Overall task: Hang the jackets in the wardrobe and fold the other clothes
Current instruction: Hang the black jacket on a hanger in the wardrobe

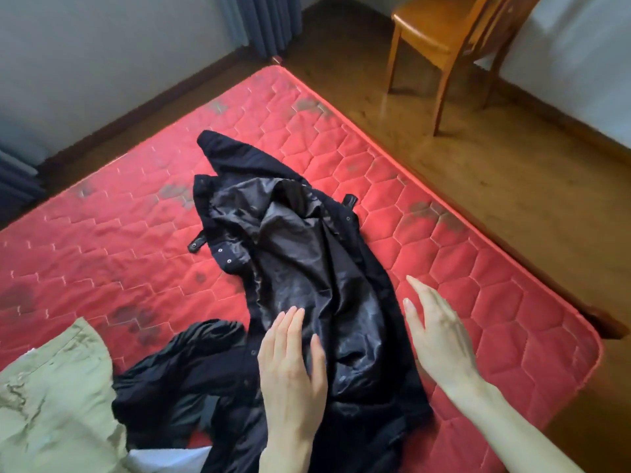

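Black jacket with shiny satin lining [300, 268] lies opened, lining up, on the red quilted mattress [426, 254]. Its long axis runs from near the person diagonally away toward the far-left, with what looks like the collar or hood end farthest off.

Left hand [290, 363]: fingers straight, flat, over the near part of the lining, seemingly touching it; grips nothing. Right hand [437, 332]: fingers straight and spread, over the jacket's right edge and the mattress beside it; holds nothing, can't tell if it touches.

Both hands sit at the near end of the garment, left one closer to its midline, right one at the outer edge. Judgement: to hang it, the far collar end has to be reached or the jacket dragged closer along that axis.

Crumpled dark garment [177, 380] touches the jacket on the near left, pale khaki cloth [54, 397] beside it. Wooden chair [444, 35] stands on the floor beyond the mattress
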